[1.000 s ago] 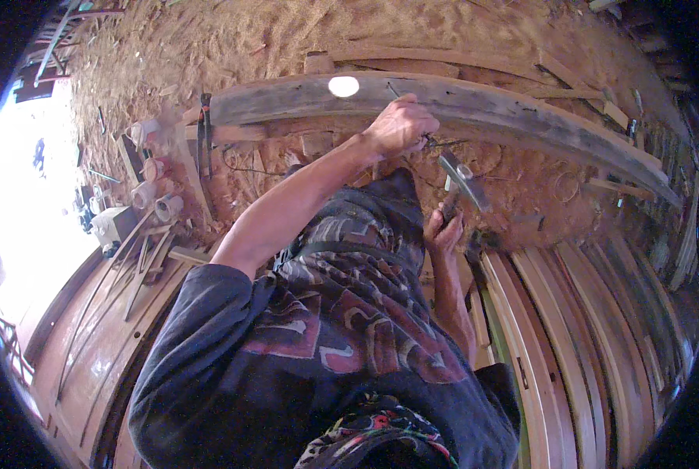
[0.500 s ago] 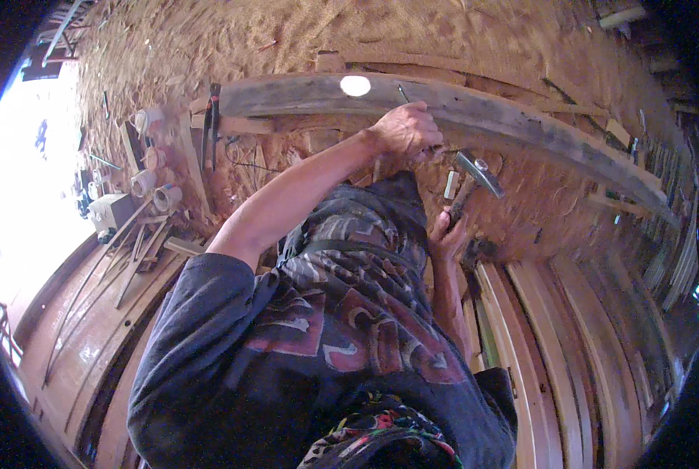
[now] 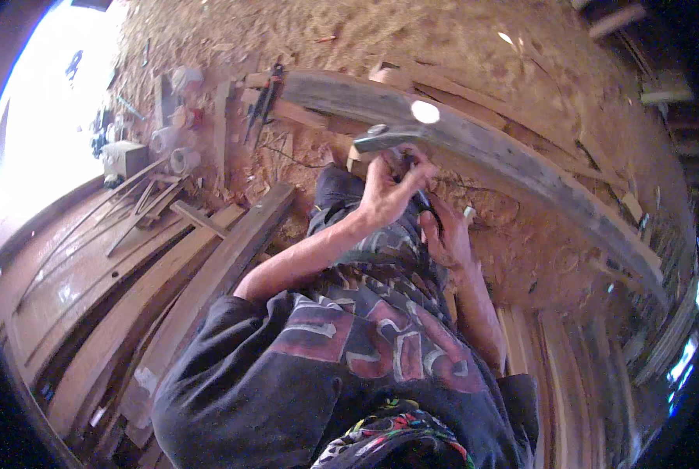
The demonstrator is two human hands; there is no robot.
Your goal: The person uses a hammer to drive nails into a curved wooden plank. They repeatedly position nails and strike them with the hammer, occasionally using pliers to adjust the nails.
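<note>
A hammer (image 3: 371,141) stands with its metal head just above my left hand (image 3: 388,191), close to the near edge of a long curved grey timber (image 3: 514,144). The fingers of that hand are closed around the upper handle, below the head. Against the front of my body, my right hand (image 3: 448,234) is closed, fingers curled around something dark and slim. What that is I cannot make out; a small bluish shaft (image 3: 424,200) shows between the two hands. Motion blur softens both hands.
Black long-handled tool with red marks (image 3: 267,102) lies across the timber's left end. To the left are white containers (image 3: 184,159), a box (image 3: 124,159) and thin sticks. Planks (image 3: 240,234) lie at near left, more boards (image 3: 557,375) at near right. Sawdust covers the ground.
The hammer has moved from my right hand up and left to my left hand. My left hand has come off the timber, nearer my body. The view has turned, showing more left-hand planks.
</note>
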